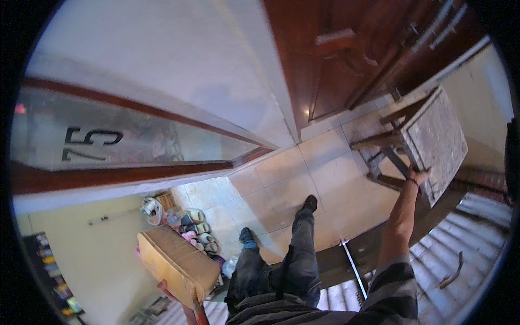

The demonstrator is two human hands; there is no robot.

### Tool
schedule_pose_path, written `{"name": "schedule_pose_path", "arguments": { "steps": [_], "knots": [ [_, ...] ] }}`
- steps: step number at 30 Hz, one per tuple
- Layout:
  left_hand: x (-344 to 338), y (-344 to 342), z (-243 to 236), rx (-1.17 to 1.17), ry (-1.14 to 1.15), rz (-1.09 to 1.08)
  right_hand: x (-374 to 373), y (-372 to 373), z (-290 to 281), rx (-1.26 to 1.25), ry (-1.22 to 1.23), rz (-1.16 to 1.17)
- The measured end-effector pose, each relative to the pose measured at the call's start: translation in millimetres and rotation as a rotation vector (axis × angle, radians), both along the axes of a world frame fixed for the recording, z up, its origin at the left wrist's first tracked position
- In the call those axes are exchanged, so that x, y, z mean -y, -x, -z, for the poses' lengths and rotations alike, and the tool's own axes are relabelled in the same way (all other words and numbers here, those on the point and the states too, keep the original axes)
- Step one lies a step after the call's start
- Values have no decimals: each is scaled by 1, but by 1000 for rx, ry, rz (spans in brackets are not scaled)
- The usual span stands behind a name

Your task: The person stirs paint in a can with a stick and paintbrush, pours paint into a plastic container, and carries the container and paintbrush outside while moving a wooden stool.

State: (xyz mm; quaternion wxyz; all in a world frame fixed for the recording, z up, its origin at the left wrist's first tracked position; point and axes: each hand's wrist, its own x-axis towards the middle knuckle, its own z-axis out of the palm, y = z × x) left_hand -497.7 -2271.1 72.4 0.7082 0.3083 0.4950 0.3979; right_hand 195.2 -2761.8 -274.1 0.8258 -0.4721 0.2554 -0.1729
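My right hand [418,176] is closed round the edge of a worn wooden stool [436,143] at the right. The stool is tipped on its side, its scuffed top facing right and its legs pointing left. At the lower left, my left hand [167,291] grips the edge of a tan padded stool [181,257], a block-like seat with rounded corners. A reddish-brown bar [200,312] shows under it, perhaps a leg. Some fingers of that hand are hidden behind the seat.
Several pairs of shoes [203,238] line the wall by the padded stool, beside a white helmet-like object [151,210]. Ahead are a brown wooden door [346,59] and a glazed window [124,132]. A corrugated surface [449,254] and a metal rod [355,269] lie at the lower right of the tiled floor [281,173].
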Motion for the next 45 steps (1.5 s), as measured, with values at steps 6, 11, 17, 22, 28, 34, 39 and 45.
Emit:
{"name": "schedule_pose_path", "arguments": {
  "steps": [6,11,17,22,28,34,39,45],
  "knots": [
    [5,74,-7,-40,-69,-151,-83,85,2,-103,-300,35],
    [-30,149,2,-56,-76,-180,-170,206,-19,-192,-379,82],
    [-94,300,54,-137,3,-261,-309,358,-40,-153,-466,125],
    [-152,353,40,-103,54,-184,-369,474,-28,-141,-444,131],
    [-221,449,44,-19,21,-41,-459,609,-23,-189,-430,103],
    [-208,438,1,-341,-111,-191,-537,727,-22,-235,-714,225],
    [-203,473,35,-644,-818,295,-592,832,-17,-611,-971,-301],
    [-184,435,7,-577,-827,426,-497,841,-155,-355,226,-1166]
  ]
}}
